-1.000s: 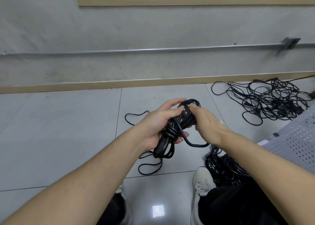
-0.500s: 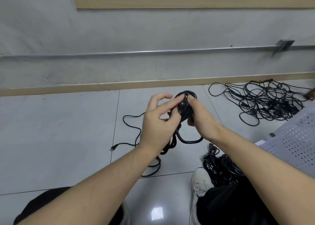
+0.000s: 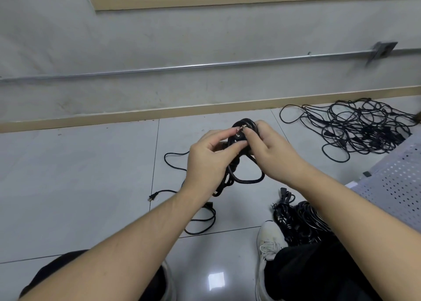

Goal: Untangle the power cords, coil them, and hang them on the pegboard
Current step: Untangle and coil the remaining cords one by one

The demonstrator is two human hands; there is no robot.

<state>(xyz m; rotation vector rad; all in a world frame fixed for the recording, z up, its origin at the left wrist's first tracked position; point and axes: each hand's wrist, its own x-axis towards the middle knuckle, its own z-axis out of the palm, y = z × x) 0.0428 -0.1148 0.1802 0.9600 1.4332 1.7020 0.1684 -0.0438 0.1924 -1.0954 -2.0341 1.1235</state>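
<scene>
Coiled cord held up over the floor, both hands closing on its plug.

My left hand and right hand pinch the plug end; the cord looks light, limp, springy, so I'd grip the bundled loops.

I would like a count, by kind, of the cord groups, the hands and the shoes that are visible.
Cord groups: 4 (coiled cord held in both hands, loose cord on the floor, tangled pile by the wall, dark heap beside the right shoe)
Hands: 2 (left hand, right hand)
Shoes: 2 (left shoe, right shoe)
Total: 8
</scene>
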